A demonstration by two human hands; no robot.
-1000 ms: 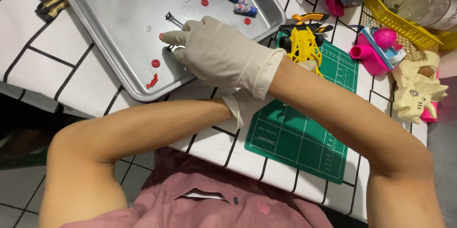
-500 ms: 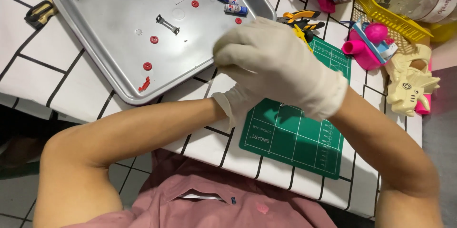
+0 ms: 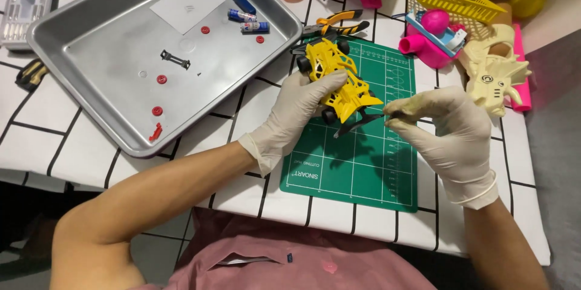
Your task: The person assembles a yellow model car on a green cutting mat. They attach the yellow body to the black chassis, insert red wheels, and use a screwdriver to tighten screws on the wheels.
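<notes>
Left hand [image 3: 296, 111] off metal tray [image 3: 91, 108] now, gripping yellow toy car [image 3: 339, 78] above green cutting mat [image 3: 357, 163]. Right hand [image 3: 451, 129] newly at car's rear, fingertips pinched on dark tail piece; black part left in tray.

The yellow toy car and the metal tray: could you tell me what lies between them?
In the head view, only bare checked tablecloth separates the yellow toy car from the metal tray.

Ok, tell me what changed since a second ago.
The gloved hand left the metal tray. Now the left hand grips the yellow toy car over the green mat, and the right hand pinches near its tip. The tray's small parts and batteries stayed put.
</notes>
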